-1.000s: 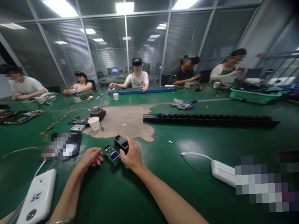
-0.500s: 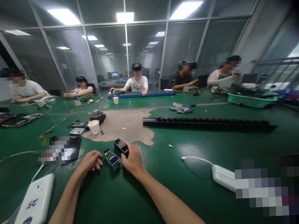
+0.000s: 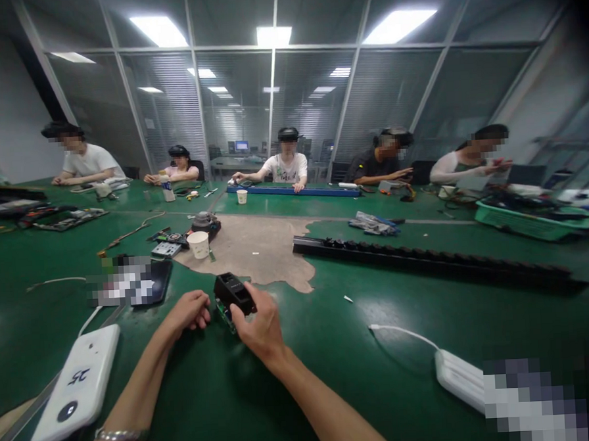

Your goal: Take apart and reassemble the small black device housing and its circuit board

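Observation:
My right hand (image 3: 260, 321) grips a black plastic housing (image 3: 234, 291) with rectangular openings in its face, thumb on the near side and fingers on the far side. Just beneath the housing, a green circuit board (image 3: 224, 314) shows only along its left edge; the rest is covered. Whether the two are touching I cannot tell. My left hand (image 3: 193, 310) rests on the table to the left of them, fingers curled in and apparently holding nothing. A metal bracelet (image 3: 122, 435) circles that wrist.
Left of my arms lie a white power bank (image 3: 78, 383) and a dark phone (image 3: 154, 284). A paper cup (image 3: 198, 245) stands ahead, near small electronic parts. To the right are a long black bar (image 3: 425, 260) and a white cabled device (image 3: 458, 376). Several people sit across the table.
My right hand has brought the black housing left, over the circuit board, which now is mostly covered. My left hand stays curled beside it. The whole view has shifted somewhat.

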`<state>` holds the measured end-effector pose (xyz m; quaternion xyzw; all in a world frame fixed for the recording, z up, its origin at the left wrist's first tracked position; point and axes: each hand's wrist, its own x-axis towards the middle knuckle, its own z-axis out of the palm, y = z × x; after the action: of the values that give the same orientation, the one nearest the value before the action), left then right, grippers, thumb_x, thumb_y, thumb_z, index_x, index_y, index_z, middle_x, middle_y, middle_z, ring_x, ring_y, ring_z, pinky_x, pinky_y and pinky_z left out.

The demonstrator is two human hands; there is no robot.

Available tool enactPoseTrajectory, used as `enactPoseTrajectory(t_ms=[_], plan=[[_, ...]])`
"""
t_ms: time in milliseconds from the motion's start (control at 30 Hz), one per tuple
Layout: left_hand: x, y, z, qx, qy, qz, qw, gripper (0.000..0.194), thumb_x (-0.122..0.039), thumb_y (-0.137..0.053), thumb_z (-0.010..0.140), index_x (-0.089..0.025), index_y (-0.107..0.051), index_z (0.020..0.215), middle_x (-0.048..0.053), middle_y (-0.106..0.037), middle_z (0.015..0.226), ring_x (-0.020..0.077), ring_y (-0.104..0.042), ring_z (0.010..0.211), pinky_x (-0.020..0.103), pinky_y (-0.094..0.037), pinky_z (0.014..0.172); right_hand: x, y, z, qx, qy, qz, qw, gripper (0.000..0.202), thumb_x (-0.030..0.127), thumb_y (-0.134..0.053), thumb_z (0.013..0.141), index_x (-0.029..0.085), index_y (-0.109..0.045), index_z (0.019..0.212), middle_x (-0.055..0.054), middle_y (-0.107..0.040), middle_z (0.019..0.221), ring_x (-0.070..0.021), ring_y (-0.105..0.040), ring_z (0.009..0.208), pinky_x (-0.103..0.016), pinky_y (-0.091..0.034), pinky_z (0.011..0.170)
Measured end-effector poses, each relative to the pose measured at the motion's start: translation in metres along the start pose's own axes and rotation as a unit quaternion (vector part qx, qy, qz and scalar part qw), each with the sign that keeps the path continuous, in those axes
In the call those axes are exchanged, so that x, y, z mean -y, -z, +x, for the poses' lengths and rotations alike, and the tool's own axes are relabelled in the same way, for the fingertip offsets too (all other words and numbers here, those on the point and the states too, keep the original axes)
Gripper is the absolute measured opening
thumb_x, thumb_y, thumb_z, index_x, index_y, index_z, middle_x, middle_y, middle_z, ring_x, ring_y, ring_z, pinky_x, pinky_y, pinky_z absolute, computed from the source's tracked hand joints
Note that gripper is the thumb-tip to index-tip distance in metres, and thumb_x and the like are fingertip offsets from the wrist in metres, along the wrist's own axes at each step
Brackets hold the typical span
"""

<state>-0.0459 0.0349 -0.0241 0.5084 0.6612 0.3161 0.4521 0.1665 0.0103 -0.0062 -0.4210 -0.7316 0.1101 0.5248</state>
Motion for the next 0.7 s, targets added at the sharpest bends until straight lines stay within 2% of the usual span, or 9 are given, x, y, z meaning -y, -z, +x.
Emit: enactPoseTrajectory(t_ms=[100,433,700], plan=[[0.001,0.001,0.000,0.005,-0.003,-0.002,1.000,0.028,-0.047,-0.041,0.078,-0.020,-0.047,0.081,-0.001,-0.062,0.056,0.0107,-0.056,0.040,0.016,-0.027,0.034,0.006,-0.003,-0.005,0.025,0.027,-0.006,0.999,0.049,0.030,-0.057,0.079,0.014,-0.049,0.125,-0.013,-0.059,0.108,-0.0260,-0.054,0.099,-0.043,-0.045,0.088],[0.001,0.003,-0.003,0.012,-0.013,-0.010,1.000,0.030,-0.048,-0.041,0.079,-0.019,-0.048,0.084,0.000,-0.063,0.059,0.0111,-0.058,0.042,0.016,-0.029,0.035,0.020,-0.002,-0.009,0.071,0.038,-0.043,0.996,0.048,0.022,-0.055,0.078,0.017,-0.048,0.126,-0.011,-0.053,0.113,-0.0258,-0.048,0.105,-0.042,-0.043,0.091],[-0.005,-0.002,-0.003,0.003,-0.024,-0.029,0.999,0.037,-0.056,-0.043,0.078,-0.019,-0.047,0.076,0.000,-0.061,0.055,0.0098,-0.051,0.037,0.016,-0.026,0.032,0.018,-0.004,-0.014,0.093,0.011,-0.078,0.993,0.053,0.030,-0.059,0.074,0.017,-0.050,0.124,-0.012,-0.051,0.114,-0.0277,-0.047,0.104,-0.045,-0.042,0.090]])
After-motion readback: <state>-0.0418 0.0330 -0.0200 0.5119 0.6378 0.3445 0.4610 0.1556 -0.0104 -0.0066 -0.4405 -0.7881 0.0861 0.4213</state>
